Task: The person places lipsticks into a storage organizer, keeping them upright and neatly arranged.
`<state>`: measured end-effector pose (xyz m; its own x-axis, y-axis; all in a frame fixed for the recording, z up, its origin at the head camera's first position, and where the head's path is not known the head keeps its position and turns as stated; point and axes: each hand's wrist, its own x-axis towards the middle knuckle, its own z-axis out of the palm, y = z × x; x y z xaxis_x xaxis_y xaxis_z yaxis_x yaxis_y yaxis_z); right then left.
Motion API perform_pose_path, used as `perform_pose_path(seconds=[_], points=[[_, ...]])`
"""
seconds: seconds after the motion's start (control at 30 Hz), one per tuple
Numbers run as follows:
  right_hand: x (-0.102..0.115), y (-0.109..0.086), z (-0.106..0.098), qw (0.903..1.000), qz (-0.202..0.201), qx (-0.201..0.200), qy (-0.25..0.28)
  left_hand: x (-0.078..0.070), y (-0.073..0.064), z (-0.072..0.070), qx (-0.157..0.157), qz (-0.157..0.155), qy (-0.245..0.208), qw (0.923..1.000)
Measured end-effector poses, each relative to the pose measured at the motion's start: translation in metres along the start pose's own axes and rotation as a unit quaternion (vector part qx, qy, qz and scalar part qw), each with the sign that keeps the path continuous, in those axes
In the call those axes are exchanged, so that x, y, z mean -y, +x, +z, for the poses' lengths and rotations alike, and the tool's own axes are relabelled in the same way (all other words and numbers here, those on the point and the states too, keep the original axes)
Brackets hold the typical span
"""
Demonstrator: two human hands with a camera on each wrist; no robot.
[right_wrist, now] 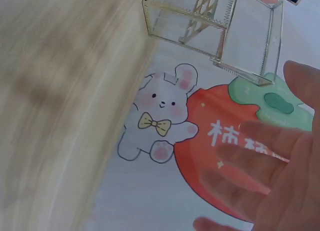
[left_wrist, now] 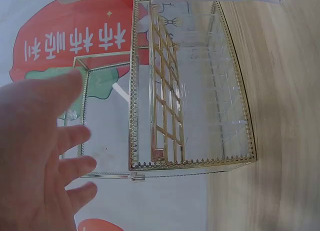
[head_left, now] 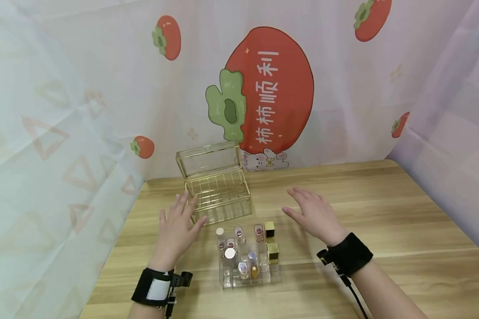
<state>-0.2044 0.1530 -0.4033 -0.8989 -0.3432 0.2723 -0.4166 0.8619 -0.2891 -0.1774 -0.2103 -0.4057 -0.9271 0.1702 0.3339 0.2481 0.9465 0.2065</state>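
A clear glass box with gold edges (head_left: 222, 211) stands at the back left of the table, its hinged lid (head_left: 209, 160) raised. Inside it sits a gold grid divider (left_wrist: 167, 86). Nearer the front, a clear acrylic lipstick stand (head_left: 227, 282) carries several lipsticks and small bottles, among them two with square gold caps (head_left: 273, 252). My left hand (head_left: 177, 230) hovers with spread fingers at the box's left front corner. To the right of the box and stand, my right hand (head_left: 314, 215) is held with fingers extended. Neither hand holds anything.
The wooden table (head_left: 383, 212) reaches back to a hanging cloth (head_left: 335, 88) printed with persimmons and a white rabbit. More cloth hangs along the left and right sides. A black wrist strap with a camera (head_left: 349, 259) is on the right arm, and a similar strap (head_left: 153, 287) on the left.
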Motion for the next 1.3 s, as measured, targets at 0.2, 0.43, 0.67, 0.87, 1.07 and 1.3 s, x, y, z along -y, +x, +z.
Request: perform_pose_path(seconds=[0.2, 0.43, 0.67, 0.87, 1.07, 1.3], points=[[0.009, 0.000, -0.006, 0.9979, -0.041, -0.008, 0.049, 0.004, 0.001, 0.007, 0.001, 0.027, -0.026, 0.9993], [0.020, -0.001, -0.013, 0.9905, -0.106, 0.013, 0.088, 0.008, 0.003, 0.015, 0.002, 0.016, -0.099, 0.9950], [0.028, -0.001, -0.009, 0.9845, -0.142, 0.064, 0.081, 0.013, 0.003, 0.024, 0.044, -0.043, -0.164, 0.9846], [0.032, 0.004, -0.003, 0.9790, -0.157, 0.101, 0.082, 0.020, 0.007, 0.032, 0.011, -0.062, -0.171, 0.9832], [0.036, 0.009, 0.004, 0.9765, -0.174, 0.108, 0.066, 0.026, 0.009, 0.040, -0.047, -0.044, -0.154, 0.9859], [0.038, 0.011, 0.011, 0.9745, -0.191, 0.111, 0.039, 0.028, 0.010, 0.047, -0.083, -0.041, -0.150, 0.9844]])
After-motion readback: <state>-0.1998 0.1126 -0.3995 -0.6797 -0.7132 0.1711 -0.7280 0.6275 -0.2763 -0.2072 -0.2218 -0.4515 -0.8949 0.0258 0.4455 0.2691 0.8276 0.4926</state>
